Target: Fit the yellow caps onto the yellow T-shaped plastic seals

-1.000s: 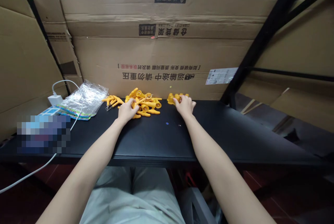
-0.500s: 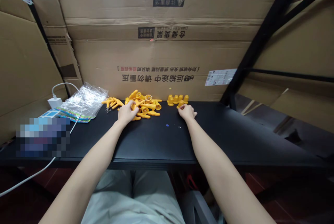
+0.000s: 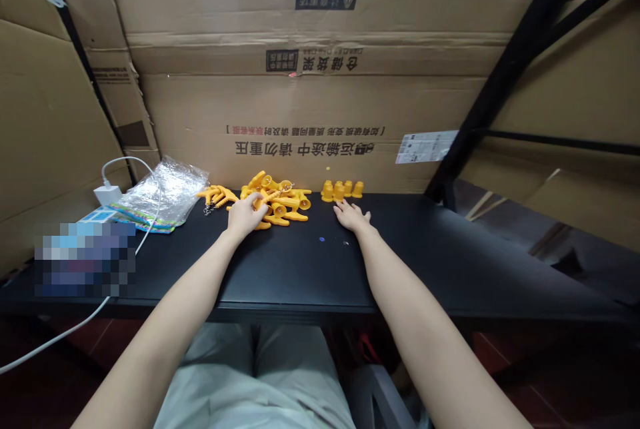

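Note:
My left hand (image 3: 244, 216) rests at the near left side of a heap of yellow plastic pieces (image 3: 285, 204). Its fingers are curled around a yellow piece (image 3: 258, 202), mostly hidden by the hand. Some pieces in the heap are long and tapered, others have round hollow ends, and small metal chains show among them. My right hand (image 3: 352, 216) lies low over the table with its fingers spread, empty. Just beyond its fingertips stands a yellow cup-like piece (image 3: 339, 192), in a group of several similar upright pieces (image 3: 357, 189).
Left of the heap lie several finger-like yellow pieces (image 3: 216, 194) with chains. Clear plastic bags (image 3: 167, 190), a white charger (image 3: 107, 194) and its cable are farther left, by a blurred-out object (image 3: 85, 259). Cardboard (image 3: 310, 102) walls the back; a black post (image 3: 493, 89) rises at right.
My right hand has let go of a yellow cup-like piece, which now stands with the others. Its fingers have opened and drawn back slightly. My left hand has stayed at the heap.

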A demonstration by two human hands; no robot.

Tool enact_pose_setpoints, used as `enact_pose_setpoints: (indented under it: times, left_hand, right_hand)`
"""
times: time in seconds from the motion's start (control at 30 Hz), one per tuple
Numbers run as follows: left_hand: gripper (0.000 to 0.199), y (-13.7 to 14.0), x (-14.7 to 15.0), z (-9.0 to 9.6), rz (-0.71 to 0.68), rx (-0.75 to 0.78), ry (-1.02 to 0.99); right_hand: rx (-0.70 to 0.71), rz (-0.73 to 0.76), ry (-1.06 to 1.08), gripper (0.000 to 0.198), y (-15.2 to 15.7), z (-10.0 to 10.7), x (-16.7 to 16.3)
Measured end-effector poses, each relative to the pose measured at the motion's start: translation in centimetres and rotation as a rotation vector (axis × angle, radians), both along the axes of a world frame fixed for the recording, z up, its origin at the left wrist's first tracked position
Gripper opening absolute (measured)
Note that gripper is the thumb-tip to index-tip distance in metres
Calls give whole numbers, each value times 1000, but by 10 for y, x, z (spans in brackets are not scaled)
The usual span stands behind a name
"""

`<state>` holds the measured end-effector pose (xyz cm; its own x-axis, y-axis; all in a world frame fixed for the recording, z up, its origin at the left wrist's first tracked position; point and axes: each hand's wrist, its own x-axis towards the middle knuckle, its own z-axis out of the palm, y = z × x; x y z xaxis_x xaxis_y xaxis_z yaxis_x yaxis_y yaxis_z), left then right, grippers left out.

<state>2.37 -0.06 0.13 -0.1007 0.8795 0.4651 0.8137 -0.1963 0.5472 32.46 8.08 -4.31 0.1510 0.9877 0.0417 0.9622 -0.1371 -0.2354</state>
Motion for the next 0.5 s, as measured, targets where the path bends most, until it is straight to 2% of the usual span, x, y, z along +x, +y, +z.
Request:
enact_pose_setpoints:
  times: [0.17, 0.3, 0.5]
  left_hand:
    - [27, 1, -1, 1, 27, 3, -15]
    - [27, 7, -9, 5, 105, 43, -56]
    - [24, 30, -50, 27, 196, 172, -106]
  right_hand:
    - [-39, -2, 7, 55, 0, 2, -1]
    - [-52, -1, 7, 55, 0, 4, -2]
    - [-57, 3, -3, 55, 1, 5, -3]
